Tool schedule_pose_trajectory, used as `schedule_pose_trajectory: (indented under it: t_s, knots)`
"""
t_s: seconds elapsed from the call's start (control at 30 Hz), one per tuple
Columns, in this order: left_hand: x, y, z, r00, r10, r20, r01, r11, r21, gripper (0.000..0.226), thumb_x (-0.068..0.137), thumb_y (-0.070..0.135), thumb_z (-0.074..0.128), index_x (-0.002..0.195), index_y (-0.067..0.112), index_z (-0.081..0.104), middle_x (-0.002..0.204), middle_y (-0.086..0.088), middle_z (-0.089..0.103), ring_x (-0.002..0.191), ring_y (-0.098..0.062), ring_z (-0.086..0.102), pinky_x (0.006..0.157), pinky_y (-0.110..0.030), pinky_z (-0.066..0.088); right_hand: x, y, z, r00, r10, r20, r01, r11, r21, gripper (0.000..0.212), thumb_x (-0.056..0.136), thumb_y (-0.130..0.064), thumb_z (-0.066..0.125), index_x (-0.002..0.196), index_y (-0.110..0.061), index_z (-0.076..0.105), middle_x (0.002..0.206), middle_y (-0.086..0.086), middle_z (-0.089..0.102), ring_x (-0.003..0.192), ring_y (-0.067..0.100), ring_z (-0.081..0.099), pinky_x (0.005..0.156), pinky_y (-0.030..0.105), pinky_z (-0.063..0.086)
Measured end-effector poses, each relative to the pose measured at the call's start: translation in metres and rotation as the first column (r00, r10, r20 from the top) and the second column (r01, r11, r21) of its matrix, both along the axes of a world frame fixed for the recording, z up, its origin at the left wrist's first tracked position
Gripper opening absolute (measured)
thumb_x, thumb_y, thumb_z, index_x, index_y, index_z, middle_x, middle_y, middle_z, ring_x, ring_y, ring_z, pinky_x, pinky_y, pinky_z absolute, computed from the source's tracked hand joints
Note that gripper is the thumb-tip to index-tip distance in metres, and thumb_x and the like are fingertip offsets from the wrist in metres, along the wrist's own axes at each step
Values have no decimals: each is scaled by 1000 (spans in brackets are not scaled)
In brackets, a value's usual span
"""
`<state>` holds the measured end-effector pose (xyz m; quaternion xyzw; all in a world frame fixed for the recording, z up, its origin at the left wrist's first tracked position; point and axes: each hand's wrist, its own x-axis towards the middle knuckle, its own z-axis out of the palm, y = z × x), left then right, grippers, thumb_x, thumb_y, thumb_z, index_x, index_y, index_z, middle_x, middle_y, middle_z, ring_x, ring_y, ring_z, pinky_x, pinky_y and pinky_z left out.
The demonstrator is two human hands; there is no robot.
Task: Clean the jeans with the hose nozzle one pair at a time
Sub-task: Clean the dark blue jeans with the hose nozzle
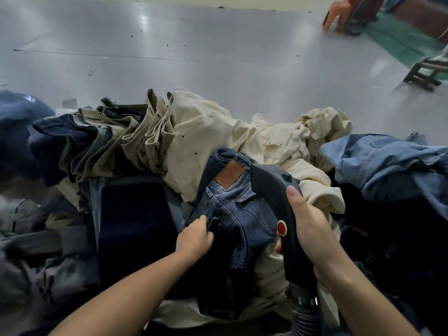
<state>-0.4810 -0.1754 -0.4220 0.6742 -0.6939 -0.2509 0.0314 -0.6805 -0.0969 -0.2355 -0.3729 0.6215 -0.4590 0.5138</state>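
Grey floor (169, 44) fills the top half; below it a big heap of trousers. Cream trousers (206, 141) lie across the middle, a khaki and dark folded stack (116, 137) on the left, light-blue denim (388, 161) on the right. The task pair, blue jeans (232, 209) with a tan leather patch (230, 177), sits on top of the heap at centre, waistband pointing away, partly lying over the cream pair. Right hand (308, 219) wraps the dark hose nozzle (274, 187), thumb extended along the top; the red button (281, 227) is not under the thumb. Nozzle mouth sits at the jeans' right edge, just beside the patch; contact can't be confirmed. Ribbed hose (305, 318) runs down out of view. Left hand (194, 235) has fingers curled into a fold near the back pocket, pinching the denim. Risks, as judgement: loose cream fabric beside the mouth could get sucked in; a one-point pinch could let the denim bunch; neighbouring pairs could get cleaned too, breaking one-at-a-time.
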Motion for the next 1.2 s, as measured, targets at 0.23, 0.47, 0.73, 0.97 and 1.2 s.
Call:
schedule_pose_trajectory:
  t_s: [0.23, 0.47, 0.73, 0.97, 1.2]
  knots:
    - [9, -23, 79, 497, 392, -774, -49, 903, 426, 20, 99, 16, 49, 92, 5, 64, 84, -11, 70, 75, -20, 65, 72, -26, 51, 8, 6, 7, 993, 119, 5, -119, 993, -6, 62, 74, -66, 50, 72, -4, 57, 54, 12, 54, 40, 25, 54, 38, 25, 43]
    - [-10, 4, 173, -115, 670, -733, 45, 741, 670, 50, 98, 44, 41, 105, 6, 73, 100, -17, 72, 83, -30, 72, 66, -40, 60, 8, 22, 22, 986, 125, 113, -120, 991, -51, 64, 80, -72, 55, 65, -11, 65, 51, 11, 54, 42, 27, 54, 45, 31, 47]
    - [-14, 18, 179, -374, 624, -686, -21, 734, 679, 69, 91, 64, 39, 123, 8, 64, 121, -19, 65, 110, -35, 63, 85, -44, 53, 9, 42, 34, 958, 279, 60, -279, 960, -4, 80, 73, -74, 50, 73, 4, 64, 51, 21, 58, 41, 28, 57, 40, 25, 44]
    - [-31, 15, 176, -427, 571, -701, -58, 756, 652, 59, 92, 57, 45, 116, 8, 64, 104, -18, 72, 87, -31, 72, 59, -37, 58, 27, 50, 31, 948, 318, 31, -319, 946, 50, 74, 74, -72, 55, 82, 2, 64, 54, 15, 58, 41, 28, 55, 39, 27, 43]
    - [-31, 25, 167, -318, 591, -741, -58, 768, 638, 56, 94, 52, 44, 138, 17, 49, 126, -19, 61, 114, -35, 60, 89, -43, 52, 36, 36, 34, 961, 274, -30, -274, 962, 5, 81, 78, -73, 45, 72, 7, 59, 50, 13, 54, 42, 25, 54, 43, 29, 43]
